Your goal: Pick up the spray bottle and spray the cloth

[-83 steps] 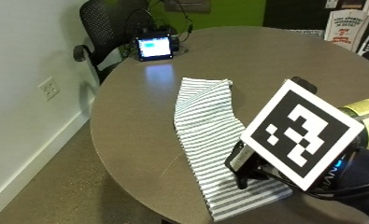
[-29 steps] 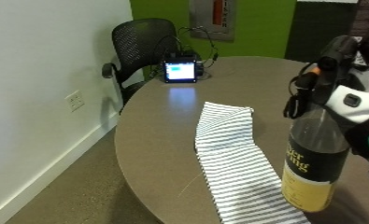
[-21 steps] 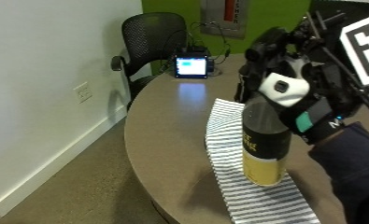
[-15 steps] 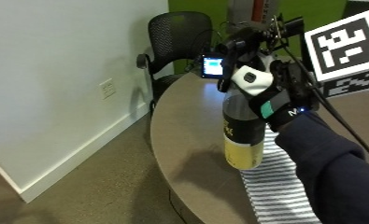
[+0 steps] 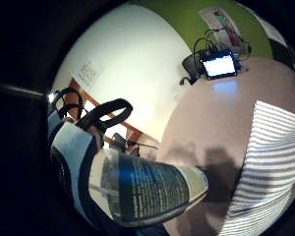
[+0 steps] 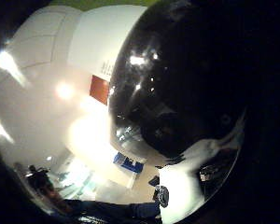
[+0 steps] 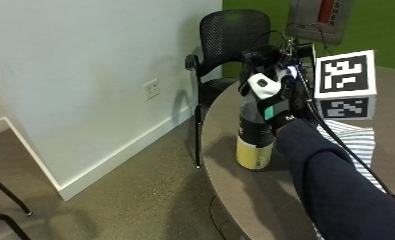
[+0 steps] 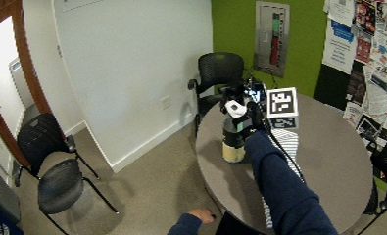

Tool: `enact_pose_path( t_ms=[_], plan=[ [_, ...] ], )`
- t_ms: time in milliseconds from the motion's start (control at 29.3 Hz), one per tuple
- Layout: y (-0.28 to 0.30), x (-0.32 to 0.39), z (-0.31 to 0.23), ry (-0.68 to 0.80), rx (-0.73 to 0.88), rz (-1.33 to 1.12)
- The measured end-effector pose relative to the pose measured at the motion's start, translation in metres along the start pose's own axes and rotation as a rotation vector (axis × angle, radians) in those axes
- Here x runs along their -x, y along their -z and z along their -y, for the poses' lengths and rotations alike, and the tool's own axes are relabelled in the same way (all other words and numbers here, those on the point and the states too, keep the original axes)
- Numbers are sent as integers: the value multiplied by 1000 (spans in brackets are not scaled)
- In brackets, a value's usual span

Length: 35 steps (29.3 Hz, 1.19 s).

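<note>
**Bottle in hand near the table edge, cloth off to the far side**

The spray bottle [image 7: 253, 131] stands upright on the round table [image 7: 250, 195], close to its near rim, its long axis vertical; whether its base rests on the table or is just lifted I cannot tell; yellowish liquid fills the lower part. The gloved right hand [image 7: 277, 102] is wrapped round the bottle's upper body and neck, fingers curled about it, so it grips the bottle; whether a finger lies on the trigger is hidden. The striped cloth [image 7: 357, 145] lies flat on the table beyond the forearm, on the side of the bottle away from the wall and near but not touching it; in the little-finger palm view the bottle's label [image 5: 147, 189] fills the foreground with the cloth [image 5: 268, 162] spread beside it. The next move, as I judge it, turns on swinging the nozzle round toward the cloth, since where the nozzle points now is not clear; the other hand [image 8: 198, 214] stays low, well apart from the bottle.
</note>
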State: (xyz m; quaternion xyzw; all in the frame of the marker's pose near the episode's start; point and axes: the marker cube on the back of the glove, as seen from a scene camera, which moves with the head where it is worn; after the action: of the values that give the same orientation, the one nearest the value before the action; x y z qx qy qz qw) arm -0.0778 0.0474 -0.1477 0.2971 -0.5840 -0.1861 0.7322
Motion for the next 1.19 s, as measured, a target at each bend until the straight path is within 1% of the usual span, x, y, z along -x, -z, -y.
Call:
enact_pose_path(
  t_ms=[137,273,410,580,648,819,922,990,1058,1126,1195],
  plan=[
    [-1,5,4,-1,-8,29],
    [-11,6,5,15,59,78],
    [-9,-4,-2,15,193,120],
    [8,-16,-23,2,430,80],
    [18,-17,-32,11,500,56],
    [40,-18,-48,56,547,-5],
    [71,-18,-65,119,574,-133],
    [103,-26,-79,185,592,-317],
    [137,-32,-96,216,597,-534],
    [168,-35,-119,181,595,-707],
    [196,-37,-144,111,591,-830]
  ],
)
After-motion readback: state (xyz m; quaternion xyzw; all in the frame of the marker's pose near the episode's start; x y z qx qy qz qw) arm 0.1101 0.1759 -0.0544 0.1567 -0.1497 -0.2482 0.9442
